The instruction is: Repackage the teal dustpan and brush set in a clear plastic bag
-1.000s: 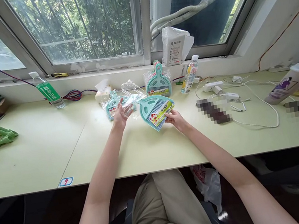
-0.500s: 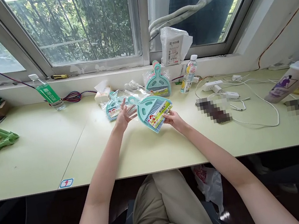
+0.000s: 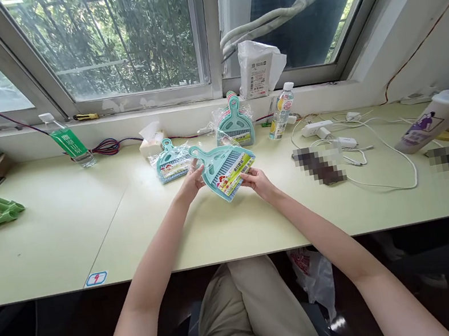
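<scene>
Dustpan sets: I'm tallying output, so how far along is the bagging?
One bagged set lies flat on the table. The left hand and right hand hold an unbagged teal dustpan set. A stack of sets leans against the sill, seemingly left.

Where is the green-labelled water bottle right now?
In the head view, the green-labelled water bottle leans at the back left of the table, below the window sill, beside coiled cables.

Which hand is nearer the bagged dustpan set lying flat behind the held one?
Left. The left hand sits just in front of the bagged set; the right hand is farther right, across the held dustpan.
</scene>
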A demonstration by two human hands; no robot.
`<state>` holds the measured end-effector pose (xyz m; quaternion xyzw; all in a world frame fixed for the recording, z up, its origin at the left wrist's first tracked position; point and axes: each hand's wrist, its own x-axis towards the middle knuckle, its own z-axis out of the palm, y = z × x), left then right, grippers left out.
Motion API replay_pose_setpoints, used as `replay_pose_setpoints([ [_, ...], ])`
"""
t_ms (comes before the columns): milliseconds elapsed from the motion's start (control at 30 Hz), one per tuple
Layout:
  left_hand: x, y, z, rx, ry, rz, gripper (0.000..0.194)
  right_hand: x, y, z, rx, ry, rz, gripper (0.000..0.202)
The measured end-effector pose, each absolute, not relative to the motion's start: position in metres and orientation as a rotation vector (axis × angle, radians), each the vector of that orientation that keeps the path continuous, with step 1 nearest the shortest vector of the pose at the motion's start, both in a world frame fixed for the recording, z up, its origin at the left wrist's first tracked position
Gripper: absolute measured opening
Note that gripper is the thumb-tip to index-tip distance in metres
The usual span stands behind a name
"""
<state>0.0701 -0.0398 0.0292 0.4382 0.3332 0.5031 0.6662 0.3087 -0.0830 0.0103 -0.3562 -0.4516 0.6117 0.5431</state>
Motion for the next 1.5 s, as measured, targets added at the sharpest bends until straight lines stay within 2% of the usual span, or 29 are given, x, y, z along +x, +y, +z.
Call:
replay_pose_setpoints([
  [233, 0.091, -0.049, 0.024, 1.042, 0.648, 1.038, 0.067, 0.308, -0.082, 0.010, -0.822, -0.955, 1.349, 0.033],
  [400, 0.104, -0.055, 0.023, 1.030, 0.617, 1.142, 0.066, 0.307, -0.082, 0.011, -0.842, -0.942, 1.354, 0.033],
  [633, 0.122, -0.070, 0.021, 0.977, 0.565, 1.071, 0.043, 0.306, -0.083, 0.012, -0.839, -0.902, 1.299, 0.035],
  [767, 0.125, -0.071, 0.022, 0.957, 0.600, 1.075, 0.040, 0.305, -0.084, 0.013, -0.838, -0.881, 1.291, 0.033],
  [1033, 0.131, -0.079, 0.019, 0.950, 0.671, 1.047, 0.052, 0.304, -0.084, 0.013, -0.836, -0.857, 1.270, 0.031],
  [1133, 0.136, -0.080, 0.020, 0.937, 0.645, 1.016, 0.050, 0.306, -0.083, 0.013, -0.822, -0.849, 1.260, 0.031],
  [1267, 0.131, -0.073, 0.025, 0.841, 0.548, 1.163, 0.048, 0.307, -0.083, 0.014, -0.814, -0.849, 1.290, 0.031],
  [1500, 0.098, -0.061, 0.043, 0.561, 0.402, 1.345, 0.079, 0.305, -0.085, 0.015, -0.784, -0.899, 1.409, 0.029],
])
